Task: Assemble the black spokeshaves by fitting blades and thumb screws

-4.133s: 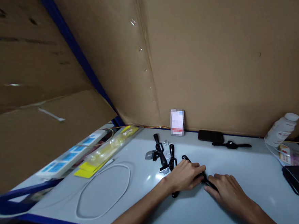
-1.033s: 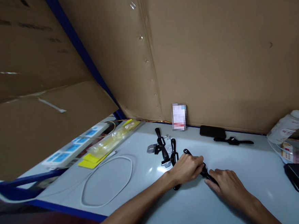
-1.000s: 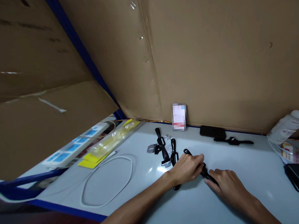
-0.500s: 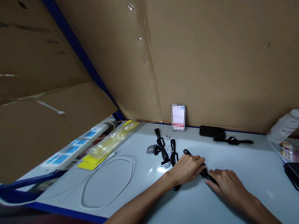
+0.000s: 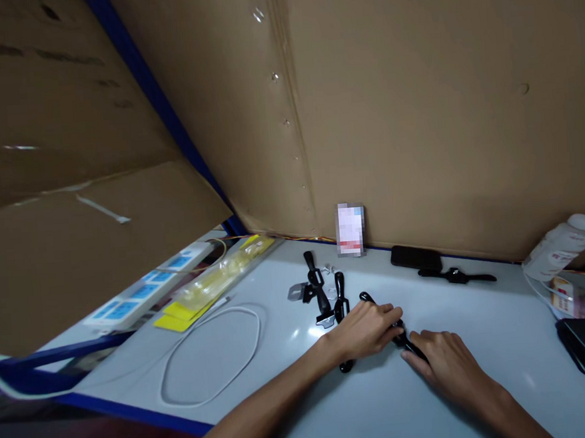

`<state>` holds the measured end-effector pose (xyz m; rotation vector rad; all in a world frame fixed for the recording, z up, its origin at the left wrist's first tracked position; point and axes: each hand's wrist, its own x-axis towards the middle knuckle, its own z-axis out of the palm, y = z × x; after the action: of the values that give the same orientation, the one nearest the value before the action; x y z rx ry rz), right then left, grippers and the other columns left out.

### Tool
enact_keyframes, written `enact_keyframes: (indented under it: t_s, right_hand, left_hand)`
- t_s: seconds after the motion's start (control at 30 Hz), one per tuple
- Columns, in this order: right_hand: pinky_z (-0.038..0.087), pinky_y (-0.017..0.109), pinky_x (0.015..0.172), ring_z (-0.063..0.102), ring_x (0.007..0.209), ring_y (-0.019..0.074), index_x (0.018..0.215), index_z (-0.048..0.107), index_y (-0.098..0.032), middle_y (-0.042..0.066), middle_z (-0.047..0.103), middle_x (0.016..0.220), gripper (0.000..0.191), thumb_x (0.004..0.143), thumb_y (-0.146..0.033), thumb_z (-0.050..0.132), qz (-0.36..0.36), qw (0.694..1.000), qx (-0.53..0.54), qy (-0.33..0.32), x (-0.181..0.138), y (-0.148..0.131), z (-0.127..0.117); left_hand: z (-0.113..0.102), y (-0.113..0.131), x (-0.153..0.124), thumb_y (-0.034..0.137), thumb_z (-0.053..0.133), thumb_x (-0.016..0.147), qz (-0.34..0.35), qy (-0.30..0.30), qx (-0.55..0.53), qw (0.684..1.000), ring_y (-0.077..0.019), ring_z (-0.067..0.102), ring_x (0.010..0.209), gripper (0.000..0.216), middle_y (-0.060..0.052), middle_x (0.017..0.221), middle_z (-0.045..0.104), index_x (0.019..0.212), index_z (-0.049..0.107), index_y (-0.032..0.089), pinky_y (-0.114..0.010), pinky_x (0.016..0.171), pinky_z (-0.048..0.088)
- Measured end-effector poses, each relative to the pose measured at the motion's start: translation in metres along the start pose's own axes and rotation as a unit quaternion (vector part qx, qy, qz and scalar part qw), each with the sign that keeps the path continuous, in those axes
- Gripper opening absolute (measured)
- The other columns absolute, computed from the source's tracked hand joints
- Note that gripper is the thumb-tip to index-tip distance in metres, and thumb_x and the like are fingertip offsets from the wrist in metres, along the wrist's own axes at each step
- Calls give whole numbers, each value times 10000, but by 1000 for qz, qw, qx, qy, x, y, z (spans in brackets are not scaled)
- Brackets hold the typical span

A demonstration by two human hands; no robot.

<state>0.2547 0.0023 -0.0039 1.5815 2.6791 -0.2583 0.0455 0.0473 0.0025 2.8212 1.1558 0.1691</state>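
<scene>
Counted left to right on the table (image 5: 484, 379): one white power strip (image 5: 142, 289) beyond the left edge; one clear packet with yellow backing (image 5: 216, 278); one looped white cable (image 5: 212, 401); two thin metal plates, a left plate (image 5: 295, 292) and a right plate (image 5: 324, 321). Black two-handled tools number four: a first tool (image 5: 315, 281), far left; a second tool (image 5: 340, 297) beside it, partly behind the left wrist; a held tool (image 5: 402, 341), near centre, slanting from far left to near right; a fourth tool (image 5: 457, 276), far right, near one dark phone (image 5: 415, 258). One white bottle (image 5: 558, 250) stands at far right.

Left hand (image 5: 373, 328): grip narrow, fingers curled over the held tool's middle; thumb contact hidden. Right hand (image 5: 447, 361): grip closed on its near-right handle.
</scene>
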Motion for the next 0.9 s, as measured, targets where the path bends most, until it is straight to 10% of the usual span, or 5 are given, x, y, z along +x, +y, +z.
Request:
enact_keyframes:
  t_s: [0.9]
  right_hand:
    - [354, 318, 618, 740, 802, 277, 982, 719, -194, 87, 777, 901, 270, 1030, -389, 540, 54, 999, 6, -1, 0, -1, -7]
  left_hand:
    - [-23, -42, -13, 259, 388, 1066, -118, 17, 6, 993, -224, 652, 706, 246, -48, 795, 674, 877, 535, 205, -303, 600, 346]
